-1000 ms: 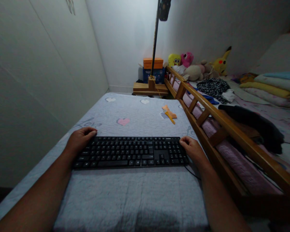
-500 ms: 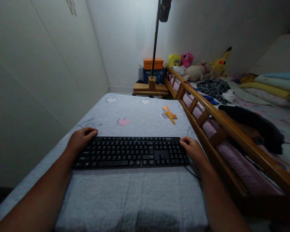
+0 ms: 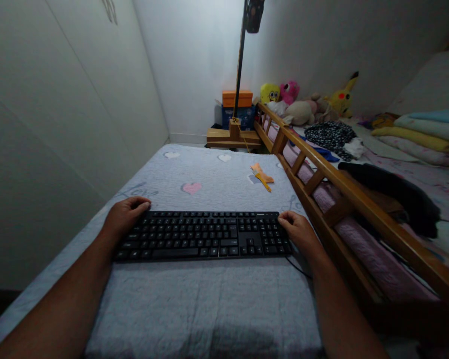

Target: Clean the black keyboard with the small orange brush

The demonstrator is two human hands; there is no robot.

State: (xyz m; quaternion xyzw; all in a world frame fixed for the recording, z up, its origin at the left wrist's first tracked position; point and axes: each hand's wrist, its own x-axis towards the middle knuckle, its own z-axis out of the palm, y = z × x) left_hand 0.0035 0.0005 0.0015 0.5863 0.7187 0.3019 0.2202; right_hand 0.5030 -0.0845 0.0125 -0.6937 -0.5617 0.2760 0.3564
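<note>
A black computer keyboard (image 3: 205, 237) lies crosswise on the grey-blue quilted cover (image 3: 209, 304), keys facing up. At its left end is my left hand (image 3: 125, 217), fingers bent and pressed together at the upper corner. My right hand (image 3: 297, 228) pinches the opposite end near the upper right corner, thumb and forefinger against the edge. A dark cable (image 3: 298, 268) runs out by the lower right corner. Farther off on the cover, a yellow-handled brush (image 3: 264, 182) rests on an orange cloth (image 3: 260, 169).
A wooden bed rail (image 3: 322, 167) borders the right side, with clothes, folded bedding (image 3: 422, 132) and plush toys (image 3: 301, 112) beyond. A pale cabinet (image 3: 67, 124) stands at left. Past the far edge are a wooden stand (image 3: 234, 133) with a pole and an orange box (image 3: 237, 98).
</note>
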